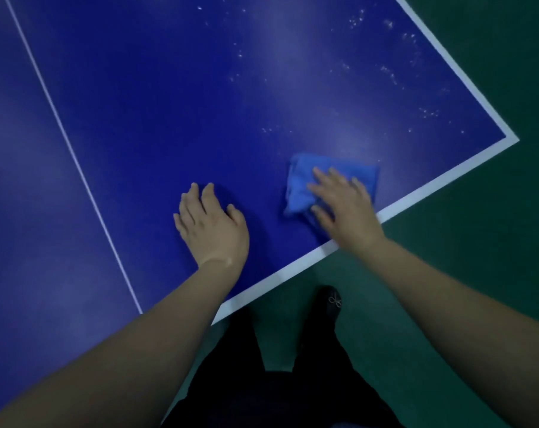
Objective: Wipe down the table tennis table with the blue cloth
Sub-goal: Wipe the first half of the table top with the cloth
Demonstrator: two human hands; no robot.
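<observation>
Cloth [311,180] lies on table [169,103] near its right corner, under right hand [345,208].

Left hand [211,222]: flat, palm down, fingers straight and a little apart.
Right hand [342,203]: flat, palm down, fingers spread.
Arms: both bare, reaching forward.

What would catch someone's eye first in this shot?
Probably the two hands near the table's corner: the right hand presses flat on a bunched blue cloth by the white edge line, and the left hand rests flat on the bare surface beside it. Next, white specks scattered toward the far right edge.
</observation>
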